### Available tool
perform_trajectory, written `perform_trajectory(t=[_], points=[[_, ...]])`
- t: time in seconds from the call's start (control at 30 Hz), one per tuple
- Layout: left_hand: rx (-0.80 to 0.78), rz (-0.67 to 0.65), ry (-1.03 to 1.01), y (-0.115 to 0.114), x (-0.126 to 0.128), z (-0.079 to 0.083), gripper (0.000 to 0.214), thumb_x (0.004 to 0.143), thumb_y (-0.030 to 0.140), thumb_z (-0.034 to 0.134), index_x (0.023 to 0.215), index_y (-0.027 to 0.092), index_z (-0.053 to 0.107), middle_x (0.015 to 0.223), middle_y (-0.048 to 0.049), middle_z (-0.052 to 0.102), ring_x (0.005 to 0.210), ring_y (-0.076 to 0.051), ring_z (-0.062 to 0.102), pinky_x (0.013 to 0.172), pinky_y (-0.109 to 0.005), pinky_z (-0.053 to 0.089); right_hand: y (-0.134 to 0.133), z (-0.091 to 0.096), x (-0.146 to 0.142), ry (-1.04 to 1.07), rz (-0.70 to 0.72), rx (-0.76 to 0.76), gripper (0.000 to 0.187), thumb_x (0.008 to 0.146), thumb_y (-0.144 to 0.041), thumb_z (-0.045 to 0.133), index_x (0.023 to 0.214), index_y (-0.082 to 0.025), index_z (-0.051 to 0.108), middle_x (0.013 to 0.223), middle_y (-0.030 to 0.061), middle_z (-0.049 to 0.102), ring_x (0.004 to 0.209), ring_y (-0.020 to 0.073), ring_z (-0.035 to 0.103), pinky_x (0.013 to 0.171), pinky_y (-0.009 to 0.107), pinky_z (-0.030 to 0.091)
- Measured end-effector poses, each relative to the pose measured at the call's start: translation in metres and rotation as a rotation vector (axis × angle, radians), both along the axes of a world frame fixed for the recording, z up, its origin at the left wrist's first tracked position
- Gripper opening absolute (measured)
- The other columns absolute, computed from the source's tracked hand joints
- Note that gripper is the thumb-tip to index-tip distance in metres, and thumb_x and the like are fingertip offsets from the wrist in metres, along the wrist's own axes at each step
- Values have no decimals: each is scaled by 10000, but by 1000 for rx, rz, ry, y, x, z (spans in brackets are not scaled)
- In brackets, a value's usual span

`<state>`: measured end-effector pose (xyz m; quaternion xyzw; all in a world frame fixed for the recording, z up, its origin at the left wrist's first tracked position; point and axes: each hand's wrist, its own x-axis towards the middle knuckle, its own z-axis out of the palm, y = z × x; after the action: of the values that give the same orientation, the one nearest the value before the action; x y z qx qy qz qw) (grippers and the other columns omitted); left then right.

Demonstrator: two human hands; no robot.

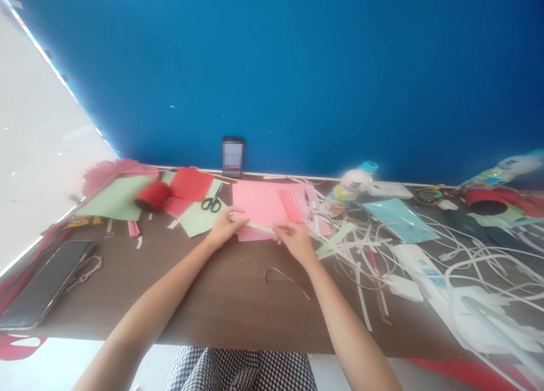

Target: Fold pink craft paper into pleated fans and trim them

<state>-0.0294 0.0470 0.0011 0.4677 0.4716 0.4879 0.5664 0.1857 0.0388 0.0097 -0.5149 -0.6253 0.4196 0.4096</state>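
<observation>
A narrow pale green paper strip (260, 227) is stretched between my two hands, above the near edge of a pink paper sheet (259, 201). My left hand (226, 226) pinches its left end. On the other end, the fingers of my right hand (295, 239) are closed. Several darker pink strips (291, 204) lie side by side on the right part of the sheet. Black-handled scissors (211, 204) rest on pale green paper (198, 220) just left of the sheet. A thin curled strip (287, 277) lies on the table below my right hand.
Tangled white cables (365, 243) and a power strip (425, 277) crowd the right side, near a bottle (351, 187) and a blue packet (402, 220). At left are a red roll (153, 196) and a large phone (45, 283). A smaller phone (233, 156) leans on the blue wall.
</observation>
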Motion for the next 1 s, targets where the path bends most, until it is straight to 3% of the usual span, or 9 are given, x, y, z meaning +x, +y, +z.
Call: perform_trajectory(t=[0.1,0.27,0.43,0.57,0.73,0.87,1.0], points=[[-1,74,-87,-1,5,1,414,595,341,727,914,151,543,584,8,633,601,-166,651,680,-311,522,0,-2,-2,30,34,-36,314,688,-438,619,795,-143,626,516,3,602,436,128,552,519,278,475],[-17,61,-299,-5,17,-3,415,590,315,740,921,117,587,793,-78,689,797,-206,649,831,-378,482,-6,-5,-16,154,-22,-12,316,695,-460,606,770,-153,594,534,9,611,461,142,581,538,294,494],[-20,71,-273,-4,17,-3,349,609,354,721,830,96,644,817,-109,696,774,-230,653,807,-386,483,-12,8,-18,182,166,-148,345,674,-451,635,839,-152,584,624,31,651,569,176,640,564,307,517],[39,2,-143,-9,19,2,313,626,364,702,792,101,660,783,-103,701,741,-238,654,755,-365,496,-15,17,-15,144,305,-185,322,730,-446,583,842,-147,623,784,70,685,753,196,656,696,315,505],[87,-113,-85,-15,25,5,292,644,361,687,776,102,669,733,-86,700,699,-223,653,714,-331,498,-18,12,-20,88,265,-307,355,707,-487,589,698,-134,614,623,58,671,592,184,648,593,304,505],[30,-54,-172,-11,22,2,336,688,418,635,788,98,658,744,-100,699,719,-232,653,730,-352,492,-18,8,-26,60,241,-298,362,669,-499,618,632,-140,592,564,42,652,516,159,623,534,277,494],[-37,12,-292,-3,15,0,328,679,403,653,763,86,657,765,-121,696,795,-257,650,781,-367,479,-15,6,-24,84,251,-294,345,690,-486,606,683,-141,601,591,39,648,516,137,605,503,254,489]])
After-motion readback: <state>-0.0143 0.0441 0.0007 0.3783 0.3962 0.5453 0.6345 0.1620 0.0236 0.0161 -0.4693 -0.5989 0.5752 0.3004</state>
